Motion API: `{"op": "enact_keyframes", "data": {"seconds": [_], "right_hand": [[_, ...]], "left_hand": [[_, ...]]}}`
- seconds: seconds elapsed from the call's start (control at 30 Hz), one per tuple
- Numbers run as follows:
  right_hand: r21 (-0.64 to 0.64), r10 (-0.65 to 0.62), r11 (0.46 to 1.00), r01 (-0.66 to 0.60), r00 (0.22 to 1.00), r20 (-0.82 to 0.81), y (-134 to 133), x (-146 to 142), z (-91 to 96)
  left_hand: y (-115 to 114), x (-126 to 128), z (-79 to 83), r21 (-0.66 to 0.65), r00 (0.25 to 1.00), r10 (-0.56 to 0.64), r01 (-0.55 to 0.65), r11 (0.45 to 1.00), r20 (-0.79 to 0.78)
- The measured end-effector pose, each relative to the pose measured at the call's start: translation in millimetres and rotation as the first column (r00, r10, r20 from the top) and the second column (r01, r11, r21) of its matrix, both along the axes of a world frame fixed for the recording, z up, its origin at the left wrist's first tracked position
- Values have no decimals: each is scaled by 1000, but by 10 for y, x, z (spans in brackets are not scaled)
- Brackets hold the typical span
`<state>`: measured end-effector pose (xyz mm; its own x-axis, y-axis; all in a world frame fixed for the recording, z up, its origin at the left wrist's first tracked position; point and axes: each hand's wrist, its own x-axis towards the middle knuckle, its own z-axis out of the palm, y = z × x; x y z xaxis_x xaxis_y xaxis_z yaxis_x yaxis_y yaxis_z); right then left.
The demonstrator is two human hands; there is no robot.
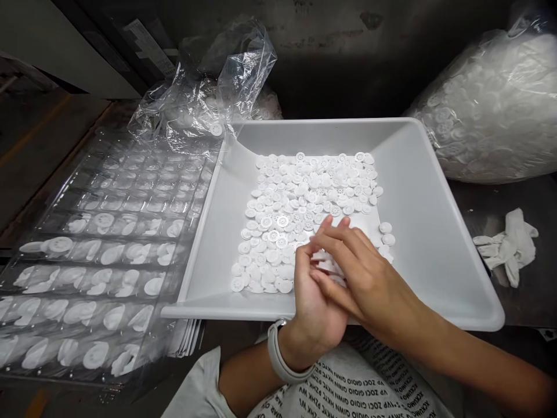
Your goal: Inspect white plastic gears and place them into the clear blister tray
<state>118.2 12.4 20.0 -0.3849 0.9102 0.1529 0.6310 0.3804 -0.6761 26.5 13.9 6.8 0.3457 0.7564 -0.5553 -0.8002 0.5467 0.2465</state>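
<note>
My left hand [319, 307], with a pale band on its wrist, is cupped near the front edge of a light grey plastic bin [435, 244]. My right hand [369, 278] is curved over it, fingers bent and touching the left. Between the two palms some white plastic discs [327, 262] show, partly hidden by the fingers. Beneath and beyond the hands, many small round white discs [300, 203], several with spoke-like holes, lie spread over the bin floor.
Clear blister trays [96, 249] stand stacked on the left, their front rows holding white pieces. A crumpled clear bag [209, 87] sits behind them. At the right are a large filled plastic bag [500, 110] and a white glove [511, 244].
</note>
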Motion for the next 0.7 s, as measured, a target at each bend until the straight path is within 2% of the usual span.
{"op": "enact_keyframes", "data": {"seconds": [0.07,0.13,0.27,0.4,0.47,0.57,0.7], "right_hand": [[42,-47,998,47,999,17,-29,-53,-102],[72,-72,995,70,997,16,-43,-66,-181],[77,-138,987,142,989,-47,-67,6,-202],[-31,-166,985,167,986,14,-92,166,-142],[-97,-157,982,162,986,55,-87,222,-120],[-145,-184,971,191,981,63,-47,231,-96],[-199,-227,953,228,974,27,46,194,-68]], "left_hand": [[14,-25,5,-13,999,44,-44,999,7],[21,-47,4,-31,999,38,-38,999,17],[6,-81,-16,-60,999,16,-14,998,34],[1,-142,-54,-56,999,29,-27,998,30],[15,-167,-69,-58,1000,-4,6,998,25],[39,-167,-79,-40,995,-90,91,995,48],[39,-128,-77,-11,991,-110,111,994,72]]}}
